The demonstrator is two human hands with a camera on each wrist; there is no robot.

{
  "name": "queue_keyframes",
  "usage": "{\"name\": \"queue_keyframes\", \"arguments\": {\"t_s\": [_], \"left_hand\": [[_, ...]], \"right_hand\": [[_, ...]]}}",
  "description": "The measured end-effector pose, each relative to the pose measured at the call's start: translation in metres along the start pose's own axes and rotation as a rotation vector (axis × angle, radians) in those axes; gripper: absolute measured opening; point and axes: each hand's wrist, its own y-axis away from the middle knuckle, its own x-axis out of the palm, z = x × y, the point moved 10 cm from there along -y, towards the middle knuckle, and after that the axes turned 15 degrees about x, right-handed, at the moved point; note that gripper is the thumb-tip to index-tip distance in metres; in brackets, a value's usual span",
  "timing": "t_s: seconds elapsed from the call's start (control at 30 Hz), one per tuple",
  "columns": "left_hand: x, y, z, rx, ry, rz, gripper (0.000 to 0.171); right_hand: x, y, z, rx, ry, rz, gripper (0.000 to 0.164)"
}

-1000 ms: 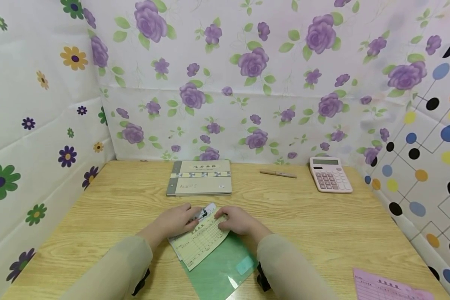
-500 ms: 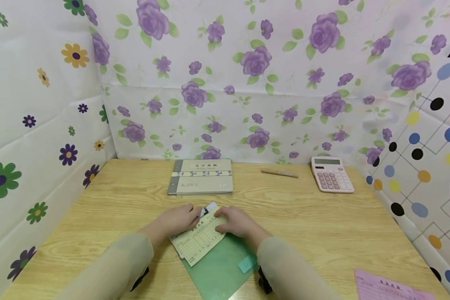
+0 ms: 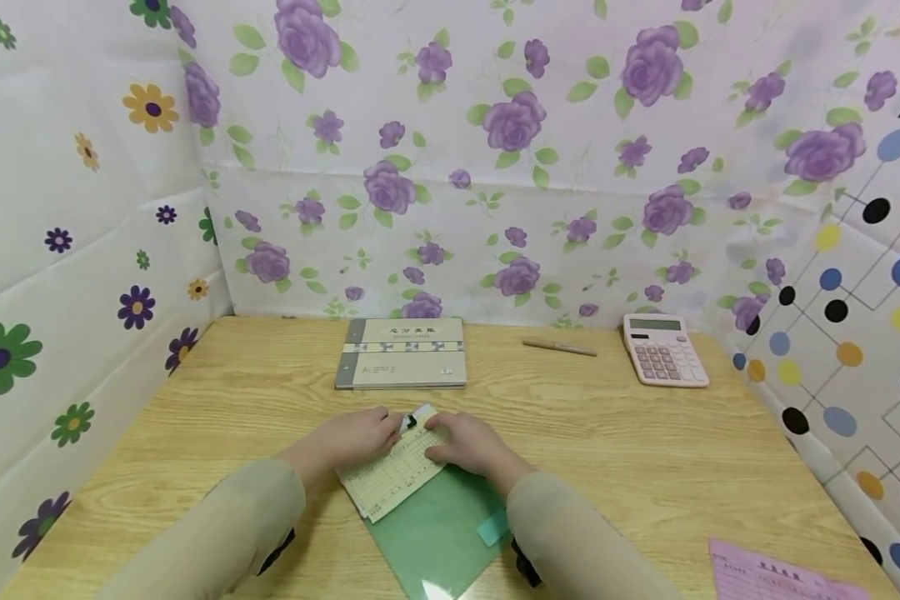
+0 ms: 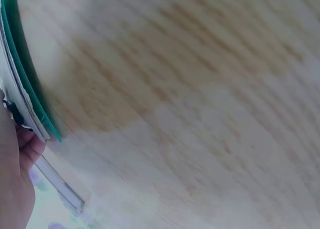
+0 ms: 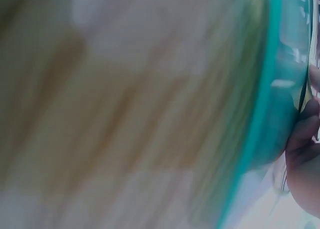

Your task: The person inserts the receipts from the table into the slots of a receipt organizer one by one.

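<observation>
A green see-through file folder (image 3: pixel 438 537) with a pale teal label (image 3: pixel 493 527) slants in front of me. On its upper part lies a yellow printed form (image 3: pixel 397 477) over some white paper, whose edge shows at the left. A small black clip (image 3: pixel 411 422) shows at the top between the hands. My left hand (image 3: pixel 352 440) grips the upper left side of the stack; in the left wrist view its fingers (image 4: pixel 33 148) curl at the folder's edge. My right hand (image 3: pixel 471 443) pinches the form's upper right side. Fingers behind the folder are partly hidden.
A ledger book (image 3: pixel 401 354) lies at the back of the wooden table (image 3: pixel 217 400). To its right are a brown pen (image 3: pixel 559 347) and a pink calculator (image 3: pixel 664 350). A pink form (image 3: pixel 776 573) lies at the front right. Patterned cloth walls enclose the table.
The yellow form has shifted up and left, closer over the white paper beneath it. More of the green folder shows below. The right hand has moved slightly left; the left stays about in place.
</observation>
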Motion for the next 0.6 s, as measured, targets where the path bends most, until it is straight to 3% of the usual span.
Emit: {"name": "queue_keyframes", "arguments": {"t_s": [0.27,0.6], "left_hand": [[-0.0002,-0.0005,-0.0014,0.005,-0.011,-0.001,0.031],[0.0017,-0.0014,-0.0037,0.037,-0.069,-0.042,0.032]], "right_hand": [[0.0009,-0.0032,0.0047,0.002,0.032,-0.052,0.042],[-0.0001,-0.0041,0.0032,0.032,0.030,-0.014,0.045]]}}
